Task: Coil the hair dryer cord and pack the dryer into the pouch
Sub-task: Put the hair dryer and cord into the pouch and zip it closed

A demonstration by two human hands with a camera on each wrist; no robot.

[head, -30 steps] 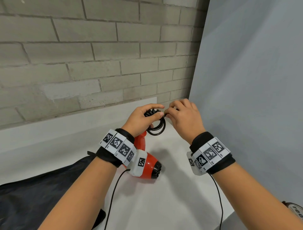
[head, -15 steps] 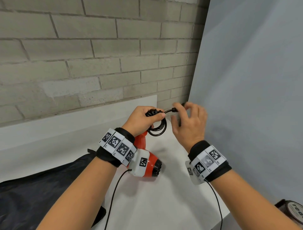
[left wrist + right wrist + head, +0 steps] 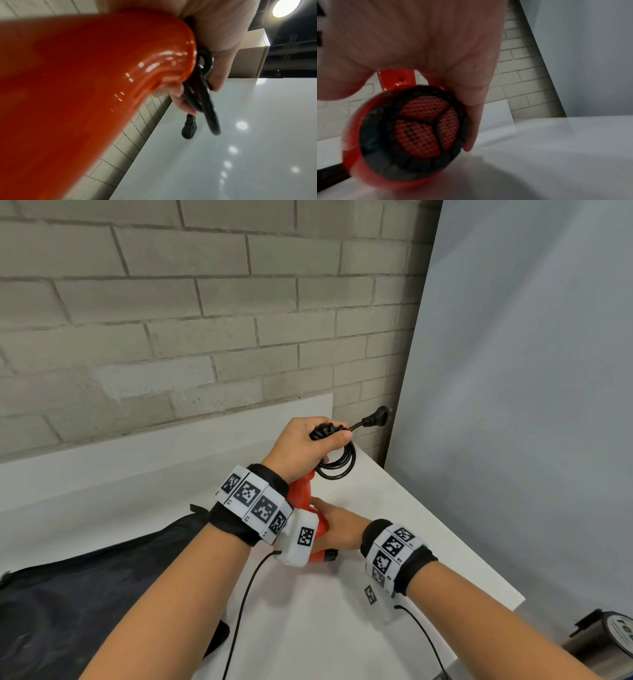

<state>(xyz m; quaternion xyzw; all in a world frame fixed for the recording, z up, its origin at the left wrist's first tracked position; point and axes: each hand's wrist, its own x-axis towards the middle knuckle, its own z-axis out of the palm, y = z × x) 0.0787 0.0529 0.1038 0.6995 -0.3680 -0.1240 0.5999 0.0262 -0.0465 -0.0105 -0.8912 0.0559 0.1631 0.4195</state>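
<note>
My left hand (image 3: 305,445) grips the black coiled cord (image 3: 337,463) against the end of the red hair dryer's handle (image 3: 301,491). The plug (image 3: 376,419) sticks out to the right past my thumb. In the left wrist view the dryer's handle (image 3: 85,81) fills the left side, with the cord's loops (image 3: 202,94) and plug (image 3: 188,129) hanging below my fingers. My right hand (image 3: 337,529) holds the dryer's red body from the right; its black grille (image 3: 419,129) faces the right wrist camera. The black pouch (image 3: 85,594) lies flat at the lower left.
The white table (image 3: 394,508) ends in a corner at the right. A brick wall (image 3: 171,320) stands behind it and a grey panel (image 3: 531,371) at the right. A dark round object (image 3: 606,642) sits off the table at the lower right.
My right hand has let go of the plug end and dropped down to take the dryer's body. The left hand has kept hold of the coil, and the plug now sticks out free.
</note>
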